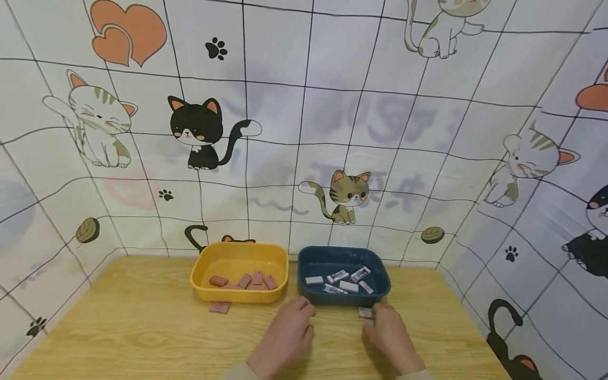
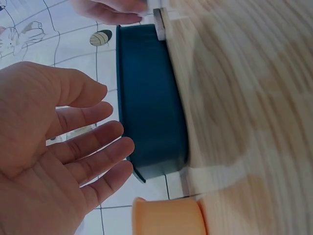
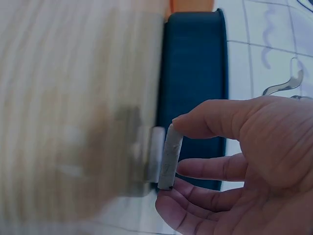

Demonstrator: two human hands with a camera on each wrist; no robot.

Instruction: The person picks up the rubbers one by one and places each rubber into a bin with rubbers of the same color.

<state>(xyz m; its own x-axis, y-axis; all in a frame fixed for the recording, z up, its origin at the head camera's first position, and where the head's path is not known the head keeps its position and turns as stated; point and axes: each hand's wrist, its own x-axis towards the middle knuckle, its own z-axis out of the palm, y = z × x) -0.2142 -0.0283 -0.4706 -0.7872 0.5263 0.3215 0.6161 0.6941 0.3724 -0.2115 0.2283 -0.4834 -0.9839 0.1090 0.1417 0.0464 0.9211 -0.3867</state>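
Observation:
My right hand (image 1: 390, 332) pinches a small white eraser (image 3: 170, 156) between thumb and fingers, in front of the dark blue bin (image 1: 344, 300). Close beside it, a second white eraser (image 3: 155, 154) rests on the table against the bin's front. Inside the blue bin lie several white erasers (image 1: 349, 286), some with dark printed labels. My left hand (image 1: 285, 332) holds nothing; its fingers are loosely bent near the blue bin's front left corner. To the left, the yellow bin (image 1: 237, 295) contains several pink blocks (image 1: 245, 281), and another pink block (image 1: 219, 307) lies before it.
Both bins stand side by side at the back of the wood-grain table (image 1: 142, 327). A white sheet (image 1: 275, 116) printed with cats and grid lines rises behind them and along both sides. A narrow gap separates the bins.

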